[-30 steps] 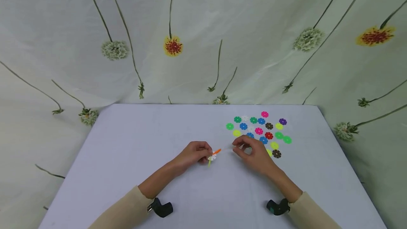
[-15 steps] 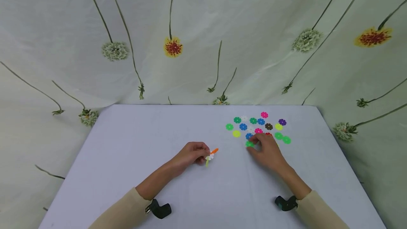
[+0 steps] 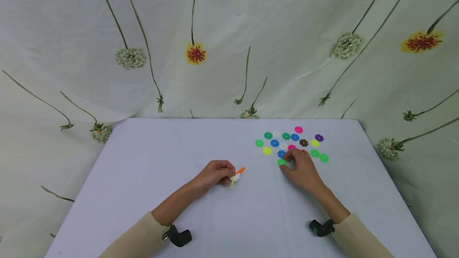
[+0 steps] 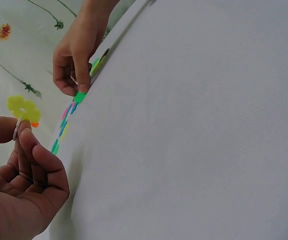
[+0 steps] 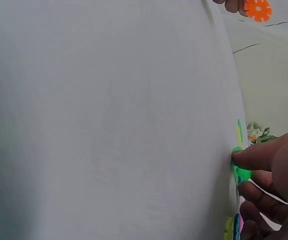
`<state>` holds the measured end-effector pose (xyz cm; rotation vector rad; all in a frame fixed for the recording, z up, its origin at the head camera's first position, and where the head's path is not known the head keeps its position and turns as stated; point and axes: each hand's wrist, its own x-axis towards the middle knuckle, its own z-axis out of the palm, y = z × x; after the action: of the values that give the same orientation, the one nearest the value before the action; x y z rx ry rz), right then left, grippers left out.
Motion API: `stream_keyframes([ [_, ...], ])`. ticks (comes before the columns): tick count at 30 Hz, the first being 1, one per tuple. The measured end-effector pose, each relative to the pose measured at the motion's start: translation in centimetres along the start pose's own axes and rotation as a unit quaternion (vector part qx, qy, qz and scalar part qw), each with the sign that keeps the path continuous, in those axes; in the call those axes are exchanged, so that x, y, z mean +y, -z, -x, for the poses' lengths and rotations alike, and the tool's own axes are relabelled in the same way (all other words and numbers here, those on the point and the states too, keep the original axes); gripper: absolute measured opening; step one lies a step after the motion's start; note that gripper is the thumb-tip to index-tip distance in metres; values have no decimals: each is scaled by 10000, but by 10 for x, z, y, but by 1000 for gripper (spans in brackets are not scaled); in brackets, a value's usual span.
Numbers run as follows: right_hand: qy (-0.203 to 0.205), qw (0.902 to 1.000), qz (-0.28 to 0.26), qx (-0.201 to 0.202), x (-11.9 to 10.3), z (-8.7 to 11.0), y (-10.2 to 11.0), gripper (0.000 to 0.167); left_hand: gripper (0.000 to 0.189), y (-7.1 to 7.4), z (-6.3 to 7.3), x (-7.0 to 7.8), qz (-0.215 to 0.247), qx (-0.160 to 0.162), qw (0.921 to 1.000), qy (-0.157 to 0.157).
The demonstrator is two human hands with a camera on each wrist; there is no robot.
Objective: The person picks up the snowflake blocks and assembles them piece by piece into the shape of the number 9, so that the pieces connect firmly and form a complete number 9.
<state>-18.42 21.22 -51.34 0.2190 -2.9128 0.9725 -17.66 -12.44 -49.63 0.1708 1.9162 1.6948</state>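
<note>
My left hand (image 3: pixel 216 176) pinches a small joined piece of interlocking discs over the middle of the table. It has a white notched disc (image 3: pixel 235 177), an orange disc (image 5: pixel 258 9) and a yellow-green disc (image 4: pixel 23 108) slotted together at angles. To the right, my right hand (image 3: pixel 303 170) reaches down at the near side of the loose discs, thumb and forefinger pinching a green disc (image 3: pixel 281 162). In the right wrist view the thumb lies on that green disc (image 5: pixel 243 174), which stands tilted. Some discs behind the right hand are hidden.
Several loose discs, among them blue (image 3: pixel 274 143), yellow (image 3: pixel 267 151), brown (image 3: pixel 303 143) and purple (image 3: pixel 319 137), lie spread at the table's back right. A flower-printed cloth (image 3: pixel 218 83) hangs behind the white table (image 3: pixel 161 146). Each wrist wears a black camera (image 3: pixel 179 237).
My right hand has moved right, from beside the joined piece to the green disc among the loose ones. The left hand has shifted slightly left with its joined discs.
</note>
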Motion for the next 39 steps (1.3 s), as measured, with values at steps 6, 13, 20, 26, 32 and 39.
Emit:
stream_keyframes([
  [6, 188, 9984, -523, -84, -2, 2, -1, 27, 13, 0, 0, -1, -13, 11, 10000, -10],
  [13, 100, 9901, -1399, -115, -12, 3, -4, 24, 13, -2, 1, 1, 15, -50, 10000, -9],
  [20, 76, 9653, -2556, -523, -25, 1, -9, 18, 13, -4, 0, 0, 17, -57, 10000, 11],
  [26, 99, 9517, -2974, -759, -36, 1, -13, 19, 14, -5, 0, -2, -17, -110, 9999, -85],
  [32, 129, 9424, -3167, -1064, -48, 2, -21, 21, 15, -5, 0, -1, -73, -62, 9999, -30],
  [39, 139, 9232, -3646, -1211, -59, 3, -28, 23, 16, -7, 1, -1, -88, -78, 9999, -19],
])
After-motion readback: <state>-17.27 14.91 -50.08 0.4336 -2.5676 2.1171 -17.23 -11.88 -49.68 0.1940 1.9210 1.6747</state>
